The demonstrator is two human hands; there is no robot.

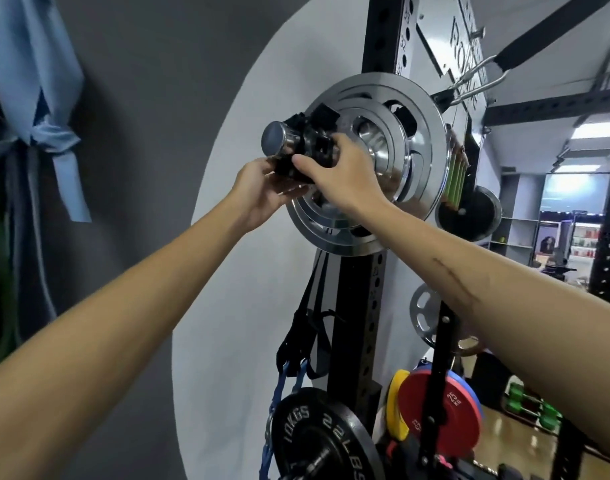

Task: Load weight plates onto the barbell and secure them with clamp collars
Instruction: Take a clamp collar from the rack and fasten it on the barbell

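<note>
The barbell sleeve's chrome end (275,139) points toward me at upper centre. A large grey weight plate (424,109) sits on the sleeve, with a smaller silver plate (376,140) in front of it. A black clamp collar (314,133) is around the sleeve, just outside the plates. My left hand (262,192) grips the collar from below. My right hand (345,174) holds it from the right, fingers over its top, thumb under it. Whether the collar's lever is closed is hidden by my fingers.
The black rack upright (362,306) stands behind the plates. Black straps (310,327) and a blue band (279,393) hang from it. Stored below are a black 10 kg plate (317,434), a red 25 kg plate (442,407), a small silver plate (423,315). Blue cloth (37,98) hangs left.
</note>
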